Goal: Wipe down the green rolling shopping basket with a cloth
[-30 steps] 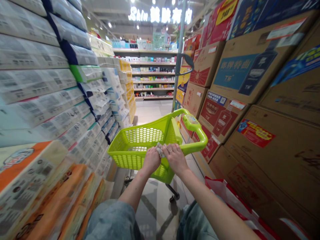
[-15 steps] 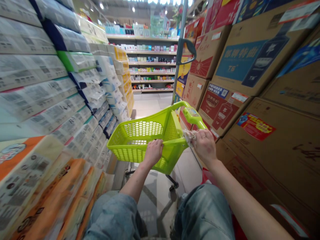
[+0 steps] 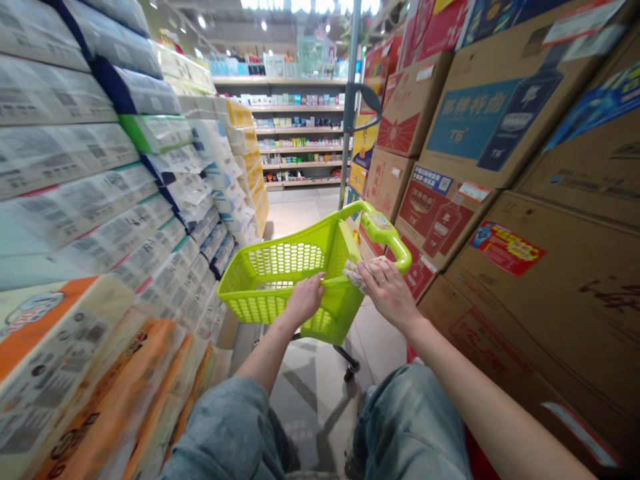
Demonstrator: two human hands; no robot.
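Note:
A lime-green plastic shopping cart stands on the aisle floor in front of my knees. My left hand is closed round the cart's near rim. My right hand presses a crumpled white tissue or cloth against the cart where the rim meets the green handle. Its fingers lie curled over the wad. The basket looks empty inside.
Stacked packs of paper tissue wall the left side. Brown and red cardboard cartons are piled on the right. A grey pole rises behind the cart. Shelves of goods close the far end of the tiled aisle.
My right hand has slid with the wad from the rim's middle out to the handle, then a little back towards the corner. My left hand let go of the wad and gripped the rim.

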